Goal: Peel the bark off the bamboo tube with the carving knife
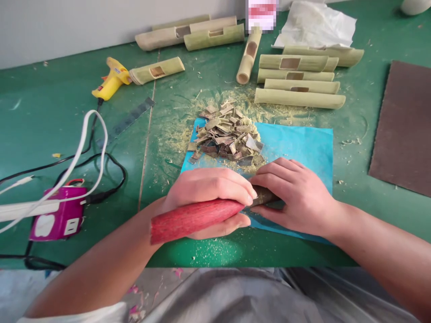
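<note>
My left hand (pixel 208 190) is closed around a red tapered piece (pixel 197 220) with a grained, wood-like surface. Its broad blunt end sticks out toward my left wrist, and its narrow end points at my right hand. My right hand (pixel 296 195) is wrapped over a dark brown rounded piece (pixel 264 196), which shows between the two hands. Whether the red and brown pieces are joined is hidden by my fingers. Both hands are over a blue sheet (pixel 299 139). Just beyond them lies a heap of small brown and grey flat scraps (pixel 227 137) with pale dust around it.
Several cut bamboo tubes (pixel 299 98) with openings lie at the back. On the left are a yellow glue gun (pixel 112 80), a dark strip (pixel 129 121), a purple power adapter (pixel 59 213) and loose cables. A brown sheet (pixel 404 130) lies right; crumpled white plastic (pixel 316 24) lies behind.
</note>
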The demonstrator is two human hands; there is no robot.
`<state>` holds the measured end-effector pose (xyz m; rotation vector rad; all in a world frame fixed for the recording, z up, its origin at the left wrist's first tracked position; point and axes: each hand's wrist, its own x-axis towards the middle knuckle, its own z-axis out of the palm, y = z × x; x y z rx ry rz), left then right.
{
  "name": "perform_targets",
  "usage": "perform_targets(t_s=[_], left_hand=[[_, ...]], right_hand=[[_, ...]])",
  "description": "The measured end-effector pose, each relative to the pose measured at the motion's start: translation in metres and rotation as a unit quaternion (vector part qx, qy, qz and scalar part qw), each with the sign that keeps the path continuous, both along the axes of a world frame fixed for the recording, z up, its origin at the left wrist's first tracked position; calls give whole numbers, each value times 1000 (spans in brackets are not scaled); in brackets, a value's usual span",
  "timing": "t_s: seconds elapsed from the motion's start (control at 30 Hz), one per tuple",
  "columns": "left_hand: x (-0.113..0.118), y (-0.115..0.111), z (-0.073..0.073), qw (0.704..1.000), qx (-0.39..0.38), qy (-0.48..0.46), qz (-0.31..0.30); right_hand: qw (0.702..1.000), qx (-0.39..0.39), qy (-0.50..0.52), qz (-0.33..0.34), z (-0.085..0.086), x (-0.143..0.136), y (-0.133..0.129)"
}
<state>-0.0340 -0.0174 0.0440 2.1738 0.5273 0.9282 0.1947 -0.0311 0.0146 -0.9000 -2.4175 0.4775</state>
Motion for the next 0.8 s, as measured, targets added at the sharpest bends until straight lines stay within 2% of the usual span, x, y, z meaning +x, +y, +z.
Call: perform_targets(t_s=[0.13,0.4,0.57,0.8], left_hand=[[0,-2,1,999,26,21,-17],[0,-12,11,995,49,86,3],[2,-12,12,993,74,95,7],[1,-13,10,994,72,87,13]], right_hand=[[1000,-6,-1,-2,-1,0,0],[1000,-9,-7,-10,0,-1,0],[1000,-10,-3,-11,1,-1,0],[1000,-18,-1,-9,-1,-1,-1]])
